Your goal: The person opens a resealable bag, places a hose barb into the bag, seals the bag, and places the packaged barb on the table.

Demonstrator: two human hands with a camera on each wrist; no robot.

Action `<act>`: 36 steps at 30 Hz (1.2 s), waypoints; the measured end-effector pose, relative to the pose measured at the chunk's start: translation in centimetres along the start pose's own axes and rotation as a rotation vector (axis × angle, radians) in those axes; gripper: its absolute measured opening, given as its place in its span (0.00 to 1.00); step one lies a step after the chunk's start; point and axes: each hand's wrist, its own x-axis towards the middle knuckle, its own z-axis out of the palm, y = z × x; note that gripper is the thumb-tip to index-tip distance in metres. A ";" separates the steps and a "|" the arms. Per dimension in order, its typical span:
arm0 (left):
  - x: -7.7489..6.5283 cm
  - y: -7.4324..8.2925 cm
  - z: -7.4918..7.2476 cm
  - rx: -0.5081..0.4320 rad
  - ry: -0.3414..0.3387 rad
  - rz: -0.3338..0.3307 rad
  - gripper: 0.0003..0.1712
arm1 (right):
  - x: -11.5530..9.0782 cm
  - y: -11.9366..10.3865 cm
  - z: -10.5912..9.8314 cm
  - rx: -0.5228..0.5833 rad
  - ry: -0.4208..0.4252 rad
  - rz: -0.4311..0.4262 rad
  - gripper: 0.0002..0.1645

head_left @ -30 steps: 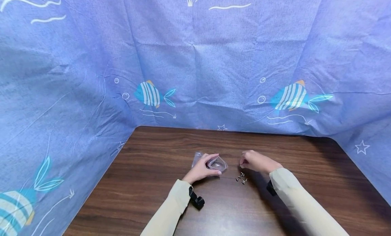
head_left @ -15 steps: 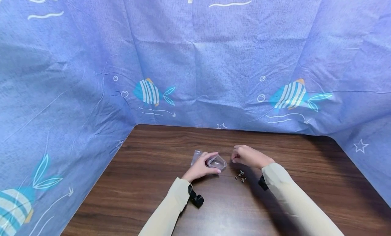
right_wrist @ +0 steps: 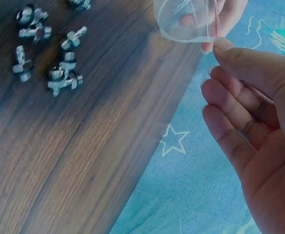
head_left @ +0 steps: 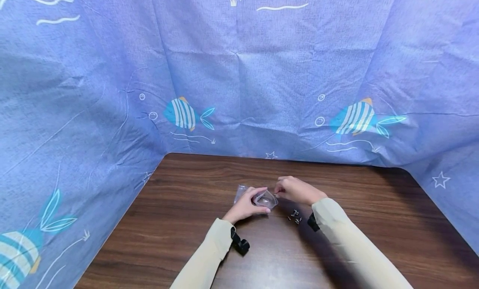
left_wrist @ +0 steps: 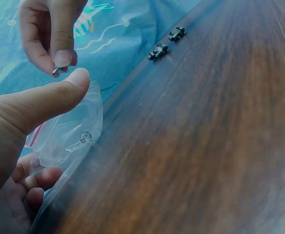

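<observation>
My left hand [head_left: 245, 206] grips a clear zip bag [head_left: 267, 201] on the table, thumb and fingers spread around its mouth, which gapes to the right. Through the plastic in the left wrist view shows a small shiny metal fitting [left_wrist: 85, 137]. Close to the bag's mouth, my right hand [head_left: 297, 190] pinches another small metal fitting [left_wrist: 58, 70] between thumb and fingertips. Several loose metal fittings [head_left: 295, 216], with hex parts and narrow stems in the right wrist view, lie in a small group nearer me, right of the bag.
The dark wood-grain table [head_left: 179, 230] ends at a blue cloth [head_left: 277, 93] printed with fish, hanging behind and at both sides. A black wrist strap with a camera [head_left: 241, 244] sits at the left cuff.
My right hand has moved left from beyond the loose fittings to the bag's mouth, carrying the pinched fitting. The left hand and bag have stayed nearly in place.
</observation>
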 end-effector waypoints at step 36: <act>0.1 -0.1 0.1 0.009 0.014 0.006 0.43 | -1.0 0.5 0.1 0.047 -0.057 0.062 0.04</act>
